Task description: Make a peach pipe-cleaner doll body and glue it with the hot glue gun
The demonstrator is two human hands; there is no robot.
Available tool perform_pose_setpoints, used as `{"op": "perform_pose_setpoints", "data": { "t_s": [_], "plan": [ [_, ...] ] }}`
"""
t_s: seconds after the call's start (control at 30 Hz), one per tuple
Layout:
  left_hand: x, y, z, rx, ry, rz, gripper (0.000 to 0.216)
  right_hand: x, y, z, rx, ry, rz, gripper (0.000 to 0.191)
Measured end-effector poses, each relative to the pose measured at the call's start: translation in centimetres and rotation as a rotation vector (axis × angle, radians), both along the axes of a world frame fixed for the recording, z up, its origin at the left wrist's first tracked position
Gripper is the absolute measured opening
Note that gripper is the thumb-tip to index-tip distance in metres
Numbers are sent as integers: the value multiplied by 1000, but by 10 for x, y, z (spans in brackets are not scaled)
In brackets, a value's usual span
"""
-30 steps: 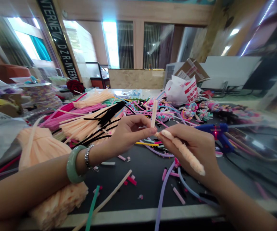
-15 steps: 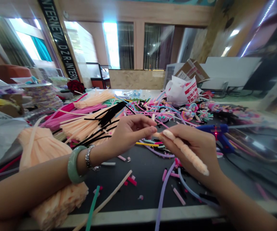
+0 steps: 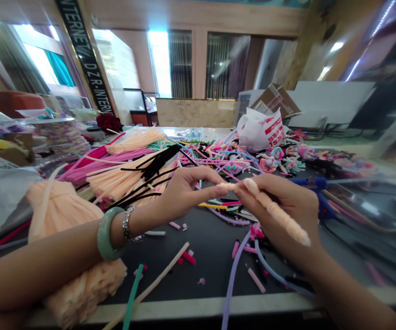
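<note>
My right hand grips a tight peach chenille coil, which slants down to the right across my fingers. A thin end of peach pipe cleaner runs left from the coil. My left hand pinches that end between thumb and fingertips, its fingers almost meeting my right hand. A green jade bangle and a silver link bracelet circle my left wrist. That forearm rests over a bundle of peach pipe cleaners.
A blue glue gun lies partly behind my right hand on the black tabletop. Loose pipe cleaner pieces lie around. Behind are peach, pink and black bundles, a colourful heap, a white plastic bag and a cardboard box.
The peach stem that stood upright in my left fingers now lies nearly level, running from the coil. My hands have moved closer, and the coil has shifted slightly right.
</note>
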State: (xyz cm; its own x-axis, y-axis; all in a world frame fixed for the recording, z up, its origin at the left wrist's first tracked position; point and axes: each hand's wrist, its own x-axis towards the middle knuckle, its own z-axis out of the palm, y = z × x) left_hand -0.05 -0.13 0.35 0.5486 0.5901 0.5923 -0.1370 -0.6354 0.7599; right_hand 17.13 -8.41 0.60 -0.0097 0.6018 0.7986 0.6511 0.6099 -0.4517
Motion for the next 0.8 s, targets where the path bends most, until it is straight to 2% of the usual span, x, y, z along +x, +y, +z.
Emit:
{"op": "perform_pose_setpoints", "data": {
  "t_s": [0.17,0.47,0.63,0.8],
  "plan": [
    [-1,-9,6,-162,48,-23,13,0,1,0,46,-29,-6,7],
    [1,-11,2,-494,-56,-219,16,1,0,1,50,-106,-55,8],
    [-1,-10,3,-481,-86,-323,15,3,1,0,0,-58,-55,10],
    [-2,-7,2,-373,-6,-291,28,5,2,-1,-39,-12,-27,10]
  ]
}}
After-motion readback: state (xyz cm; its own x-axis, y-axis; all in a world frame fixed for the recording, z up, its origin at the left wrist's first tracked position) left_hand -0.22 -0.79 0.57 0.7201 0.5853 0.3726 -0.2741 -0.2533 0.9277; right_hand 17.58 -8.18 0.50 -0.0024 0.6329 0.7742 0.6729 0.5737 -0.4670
